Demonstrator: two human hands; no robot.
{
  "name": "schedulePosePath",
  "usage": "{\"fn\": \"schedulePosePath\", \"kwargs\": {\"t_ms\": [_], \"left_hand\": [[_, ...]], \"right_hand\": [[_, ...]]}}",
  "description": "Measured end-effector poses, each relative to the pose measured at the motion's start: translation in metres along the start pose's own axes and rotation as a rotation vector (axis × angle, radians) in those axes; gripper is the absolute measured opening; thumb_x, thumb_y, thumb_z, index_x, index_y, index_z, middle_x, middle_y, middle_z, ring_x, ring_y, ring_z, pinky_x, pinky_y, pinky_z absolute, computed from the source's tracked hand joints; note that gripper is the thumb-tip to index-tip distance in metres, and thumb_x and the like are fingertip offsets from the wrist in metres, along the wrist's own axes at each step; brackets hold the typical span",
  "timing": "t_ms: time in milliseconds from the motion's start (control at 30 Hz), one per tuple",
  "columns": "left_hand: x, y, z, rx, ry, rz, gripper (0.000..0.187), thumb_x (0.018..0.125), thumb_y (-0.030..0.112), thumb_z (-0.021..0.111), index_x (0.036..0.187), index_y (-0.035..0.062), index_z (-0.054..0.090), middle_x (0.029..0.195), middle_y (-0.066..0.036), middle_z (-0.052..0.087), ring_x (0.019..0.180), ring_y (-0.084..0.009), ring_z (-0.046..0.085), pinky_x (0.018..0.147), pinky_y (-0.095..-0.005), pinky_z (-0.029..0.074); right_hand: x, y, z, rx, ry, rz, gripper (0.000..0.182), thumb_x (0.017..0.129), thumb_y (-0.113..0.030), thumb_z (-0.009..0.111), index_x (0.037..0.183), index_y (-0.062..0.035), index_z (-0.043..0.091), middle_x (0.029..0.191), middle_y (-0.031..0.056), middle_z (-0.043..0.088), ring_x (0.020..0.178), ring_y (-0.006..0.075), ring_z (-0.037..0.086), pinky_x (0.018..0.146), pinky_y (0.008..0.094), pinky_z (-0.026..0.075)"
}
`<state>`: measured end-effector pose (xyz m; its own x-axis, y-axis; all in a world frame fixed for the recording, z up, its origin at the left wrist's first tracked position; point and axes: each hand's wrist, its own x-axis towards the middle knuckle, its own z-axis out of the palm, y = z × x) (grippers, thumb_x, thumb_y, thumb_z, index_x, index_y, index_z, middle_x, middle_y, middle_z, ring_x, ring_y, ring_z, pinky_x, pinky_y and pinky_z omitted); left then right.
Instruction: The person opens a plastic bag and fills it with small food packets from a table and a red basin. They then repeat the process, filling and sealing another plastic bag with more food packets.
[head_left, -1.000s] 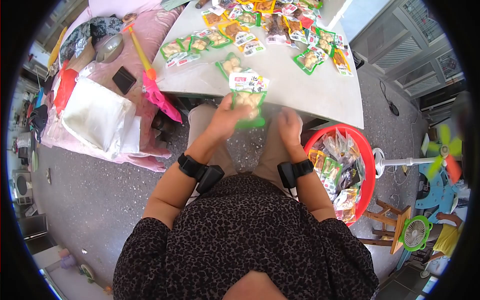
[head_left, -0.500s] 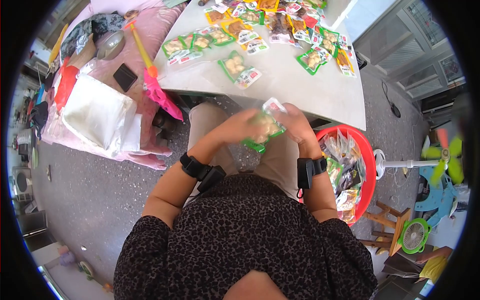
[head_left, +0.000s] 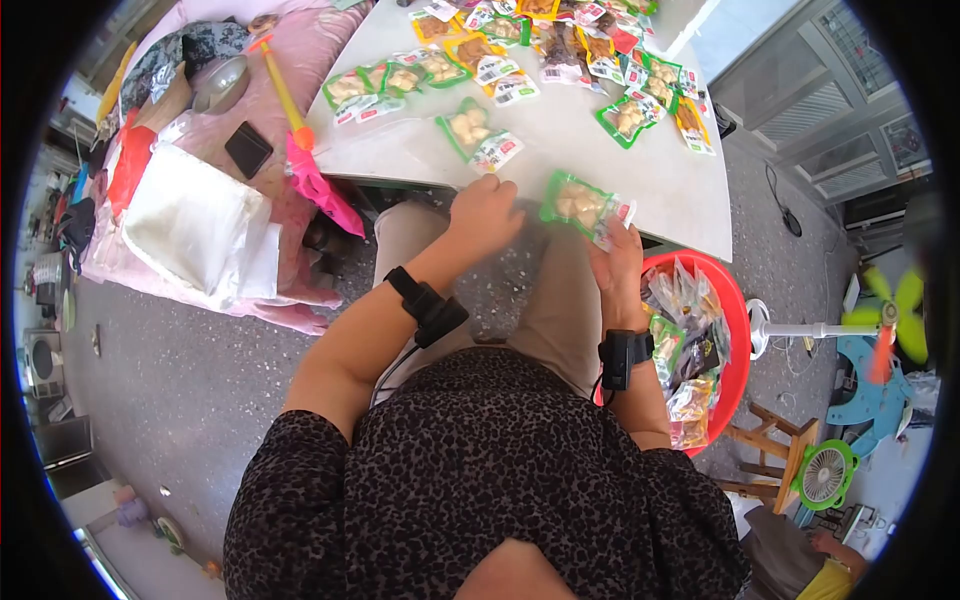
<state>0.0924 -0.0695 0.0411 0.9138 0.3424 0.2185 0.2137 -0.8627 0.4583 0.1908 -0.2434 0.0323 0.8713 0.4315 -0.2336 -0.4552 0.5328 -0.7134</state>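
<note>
My right hand [head_left: 618, 262] grips the clear end of a green-edged food packet [head_left: 580, 203] with pale, lumpy pieces inside. The packet is held at the table's front edge. My left hand [head_left: 487, 215] is near that edge with its fingers loosely bent, and nothing shows in it. Just beyond it, another green-edged packet [head_left: 468, 128] lies on the white table [head_left: 400, 150]. More green-edged packets [head_left: 350, 88] lie in a row farther left. Yellow-edged packets [head_left: 480, 58] are mixed with others toward the back.
A red basin [head_left: 738, 340] of packets stands by my right arm. To the left, a pink-covered surface holds a white bag [head_left: 195, 225], a dark phone-like object [head_left: 248, 150] and a bowl [head_left: 222, 85]. A fan [head_left: 885, 315] stands at right; a person's arm [head_left: 838, 550] shows at lower right.
My left hand has let go of the packet and moved left toward the table edge. My right hand has moved right with the packet, which now lies turned near the edge.
</note>
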Motion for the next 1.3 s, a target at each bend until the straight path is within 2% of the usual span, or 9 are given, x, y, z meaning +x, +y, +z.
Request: {"fn": "schedulePosePath", "kwargs": {"t_ms": [167, 367, 467, 567, 767, 867, 967, 1100, 1300], "left_hand": [[0.005, -0.007, 0.009, -0.183, -0.019, -0.130, 0.016, 0.071, 0.019, 0.049, 0.074, 0.0033, 0.051, 0.081, -0.015, 0.050, 0.078, -0.0315, 0.049, 0.067, -0.0392, 0.041], [0.010, -0.020, 0.017, -0.311, 0.049, -0.101, 0.015, 0.073, 0.015, 0.045, 0.073, 0.0015, 0.051, 0.076, -0.017, 0.051, 0.075, -0.0325, 0.049, 0.066, -0.0398, 0.039], [0.015, -0.012, 0.002, -0.373, -0.055, -0.217, 0.013, 0.072, 0.012, 0.044, 0.072, 0.0008, 0.050, 0.074, -0.017, 0.051, 0.075, -0.0329, 0.048, 0.065, -0.0404, 0.039], [0.011, -0.006, 0.005, -0.264, 0.147, -0.030, 0.010, 0.071, 0.011, 0.045, 0.071, 0.0011, 0.049, 0.074, -0.017, 0.050, 0.071, -0.0338, 0.048, 0.063, -0.0413, 0.039], [0.011, 0.007, -0.005, -0.117, 0.253, 0.050, 0.008, 0.070, 0.010, 0.047, 0.068, 0.0024, 0.046, 0.071, -0.015, 0.048, 0.067, -0.0332, 0.049, 0.057, -0.0409, 0.042], [0.014, 0.009, -0.015, -0.013, 0.289, 0.086, 0.007, 0.069, 0.010, 0.047, 0.067, 0.0031, 0.048, 0.070, -0.015, 0.048, 0.059, -0.0323, 0.051, 0.052, -0.0407, 0.042], [0.012, 0.010, -0.015, 0.050, 0.274, 0.110, 0.006, 0.069, 0.010, 0.047, 0.068, 0.0036, 0.049, 0.069, -0.014, 0.048, 0.059, -0.0317, 0.051, 0.052, -0.0404, 0.043], [0.003, 0.002, -0.001, -0.042, 0.275, 0.101, 0.005, 0.067, 0.008, 0.048, 0.067, 0.0037, 0.046, 0.071, -0.014, 0.048, 0.062, -0.0329, 0.051, 0.054, -0.0406, 0.043], [0.006, 0.011, -0.004, -0.017, 0.276, 0.107, 0.005, 0.067, 0.009, 0.049, 0.067, 0.0051, 0.046, 0.070, -0.014, 0.048, 0.062, -0.0314, 0.052, 0.053, -0.0403, 0.043]], "right_hand": [[0.001, 0.002, 0.005, -0.020, 0.033, 0.054, 0.016, 0.081, -0.005, 0.041, 0.097, 0.0004, 0.043, 0.095, 0.0130, 0.053, 0.083, 0.0248, 0.056, 0.068, 0.0387, 0.048], [0.007, 0.002, 0.006, 0.027, 0.023, 0.107, 0.019, 0.080, -0.003, 0.042, 0.099, 0.0005, 0.038, 0.097, 0.0135, 0.051, 0.084, 0.0252, 0.055, 0.067, 0.0404, 0.048], [0.015, 0.003, 0.003, 0.023, -0.030, 0.152, 0.019, 0.080, -0.003, 0.042, 0.098, 0.0002, 0.038, 0.095, 0.0131, 0.051, 0.083, 0.0248, 0.055, 0.068, 0.0402, 0.048], [0.017, 0.003, 0.007, 0.042, -0.061, 0.184, 0.017, 0.081, -0.002, 0.042, 0.097, -0.0004, 0.038, 0.094, 0.0126, 0.051, 0.083, 0.0240, 0.055, 0.068, 0.0395, 0.047], [0.024, 0.013, 0.026, 0.065, -0.034, 0.180, 0.014, 0.081, -0.002, 0.041, 0.095, -0.0011, 0.038, 0.095, 0.0125, 0.051, 0.083, 0.0240, 0.055, 0.069, 0.0408, 0.046], [0.027, 0.022, 0.035, 0.089, -0.046, 0.157, 0.015, 0.081, -0.001, 0.041, 0.096, -0.0010, 0.038, 0.095, 0.0126, 0.051, 0.084, 0.0246, 0.054, 0.071, 0.0417, 0.046], [0.031, 0.029, 0.040, 0.115, -0.074, 0.131, 0.017, 0.081, -0.001, 0.040, 0.098, -0.0006, 0.038, 0.097, 0.0131, 0.051, 0.086, 0.0258, 0.054, 0.072, 0.0428, 0.045], [0.029, 0.030, 0.037, 0.119, -0.108, 0.125, 0.019, 0.081, 0.000, 0.039, 0.099, 0.0000, 0.037, 0.099, 0.0139, 0.050, 0.089, 0.0278, 0.052, 0.076, 0.0460, 0.043], [0.026, 0.046, 0.054, 0.183, -0.147, 0.183, 0.022, 0.081, -0.002, 0.038, 0.103, 0.0006, 0.040, 0.100, 0.0138, 0.050, 0.094, 0.0265, 0.050, 0.081, 0.0477, 0.040]]}}
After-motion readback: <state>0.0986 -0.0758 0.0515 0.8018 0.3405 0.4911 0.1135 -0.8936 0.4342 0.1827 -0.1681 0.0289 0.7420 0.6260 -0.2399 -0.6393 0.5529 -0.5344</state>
